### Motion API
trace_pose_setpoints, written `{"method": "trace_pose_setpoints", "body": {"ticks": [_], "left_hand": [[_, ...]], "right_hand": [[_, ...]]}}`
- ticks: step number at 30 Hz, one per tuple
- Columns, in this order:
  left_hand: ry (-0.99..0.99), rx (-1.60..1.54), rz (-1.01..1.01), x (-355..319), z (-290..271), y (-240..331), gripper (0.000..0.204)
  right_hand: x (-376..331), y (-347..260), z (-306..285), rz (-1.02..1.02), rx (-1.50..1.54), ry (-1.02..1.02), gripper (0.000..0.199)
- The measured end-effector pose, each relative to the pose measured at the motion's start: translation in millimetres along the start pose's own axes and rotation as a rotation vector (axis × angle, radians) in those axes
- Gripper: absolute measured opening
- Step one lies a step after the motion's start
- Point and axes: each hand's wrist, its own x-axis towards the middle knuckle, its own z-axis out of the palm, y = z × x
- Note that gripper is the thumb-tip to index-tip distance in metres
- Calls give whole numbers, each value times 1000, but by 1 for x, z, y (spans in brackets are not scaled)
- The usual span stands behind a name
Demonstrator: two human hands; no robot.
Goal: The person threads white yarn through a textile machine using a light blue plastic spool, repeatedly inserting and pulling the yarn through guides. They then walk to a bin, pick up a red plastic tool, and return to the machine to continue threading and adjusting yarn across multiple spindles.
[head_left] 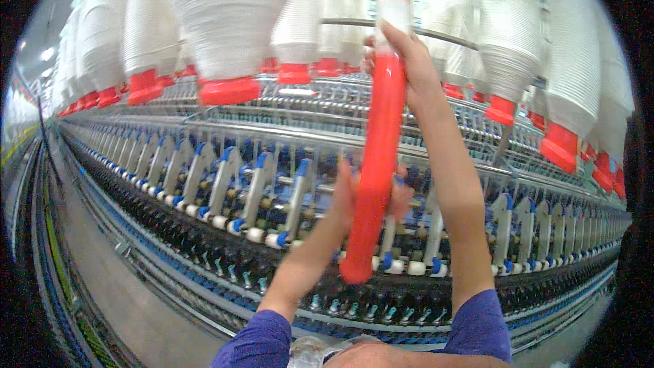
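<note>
A long red roving bobbin point(381, 136) hangs nearly upright in front of me, its lower end tilted a little to the left. Some white roving point(394, 17) is wound near its top. My right hand point(415, 65) is closed around the upper part, with fingertips showing on the left side. Lower down, my left hand point(346, 194) wraps the bobbin from behind; it is smeared by motion, its fingers showing on the right side. The bobbin's top reaches up among the hanging white roving packages.
Full white roving packages point(231, 13) on red bobbins hang in rows overhead on both sides. A thin metal rod point(446, 37) crosses behind my right hand. Below runs a long spinning frame with grey arms point(259, 191), white rollers and spindles. A grey aisle floor point(122, 279) lies left.
</note>
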Motion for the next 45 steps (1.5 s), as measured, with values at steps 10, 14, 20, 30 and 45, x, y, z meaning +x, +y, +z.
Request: {"method": "trace_pose_setpoints", "body": {"ticks": [10,14,20,30,45], "left_hand": [[251,867,-328,-179,1,12,47],[636,1605,-248,-181,26,38,36],[326,1158,-295,-194,34,53,46],[881,2011,-206,-202,27,47,36],[793,2776,-102,-301,-61,237,66]], "right_hand": [[-125,109,58,-137,271,-38,63],[-126,108,77,-241,-150,200,47],[-133,109,93,-284,-238,254,52],[-131,131,62,-279,-267,496,41],[-114,190,93,-432,-522,702,17]]}}
